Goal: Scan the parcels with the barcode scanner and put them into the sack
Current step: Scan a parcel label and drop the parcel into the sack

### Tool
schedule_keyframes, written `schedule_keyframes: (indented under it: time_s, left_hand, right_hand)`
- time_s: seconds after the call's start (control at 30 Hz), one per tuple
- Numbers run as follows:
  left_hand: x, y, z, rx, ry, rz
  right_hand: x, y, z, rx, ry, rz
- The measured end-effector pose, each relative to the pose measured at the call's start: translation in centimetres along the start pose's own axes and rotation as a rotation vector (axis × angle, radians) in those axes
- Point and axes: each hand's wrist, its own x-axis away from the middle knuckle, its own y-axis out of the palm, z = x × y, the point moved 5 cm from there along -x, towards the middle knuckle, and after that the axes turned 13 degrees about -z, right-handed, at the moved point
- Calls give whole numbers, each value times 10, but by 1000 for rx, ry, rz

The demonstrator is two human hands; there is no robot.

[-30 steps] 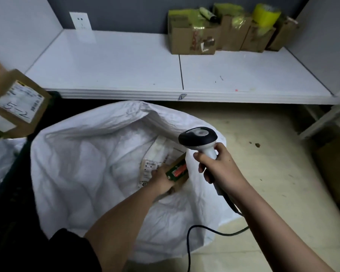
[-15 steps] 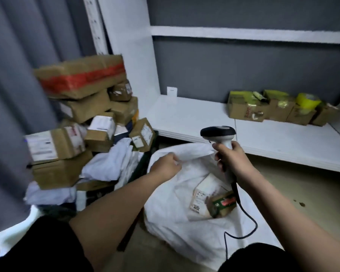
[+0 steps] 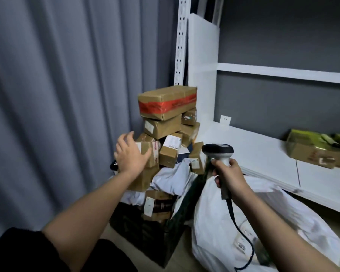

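While the left hand [image 3: 130, 154] reaches with fingers [image 3: 126, 138] spread and holding nothing, the cardboard parcel [image 3: 148, 154] it nears lies just at its 3 o'clock, long axis roughly level, partway up the heap. A red-taped box [image 3: 167, 102] stacked at 1 o'clock could topple. The right hand [image 3: 229, 176] is farther off, fingers clamped round the barcode scanner [image 3: 218, 152]; the white sack [image 3: 263, 222] gapes at 5 o'clock.

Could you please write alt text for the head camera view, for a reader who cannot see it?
A person's left hand, fingers spread, reaches toward a cardboard parcel in a heap of boxes, while the right hand grips a barcode scanner. A white sack lies on the floor below the scanner, beside a white shelf.
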Motion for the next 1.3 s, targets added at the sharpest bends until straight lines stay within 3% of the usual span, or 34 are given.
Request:
schedule_keyframes:
  time_s: [0.13, 0.3, 0.37, 0.47, 0.73, 0.93, 1.1, 1.3]
  left_hand:
    - [-40, -1, -63, 214, -182, -100]
    - [-73, 28, -101, 728, -254, -493]
    - [-77, 36, -103, 816, -247, -676]
    - [-77, 44, -99, 849, -208, -807]
    - [-76, 38, -91, 976, -220, -663]
    - [-52, 7, -56, 1024, -135, -590]
    - [12, 14, 12, 1271, -155, -721]
    - [89, 58, 97, 1490, -314, -861]
  right_hand:
    - [-18, 25, 13, -20, -4, -43]
    - [-36, 42, 35, -68, 42, -48]
    - [-41, 46, 42, -67, 48, -55]
    - [-46, 49, 49, -76, 49, -61]
    - [-44, 50, 50, -51, 44, -83]
    - [-20, 39, 34, -59, -20, -87]
    - [5, 17, 19, -237, -81, -74]
    - [27, -16, -7, -478, -253, 13]
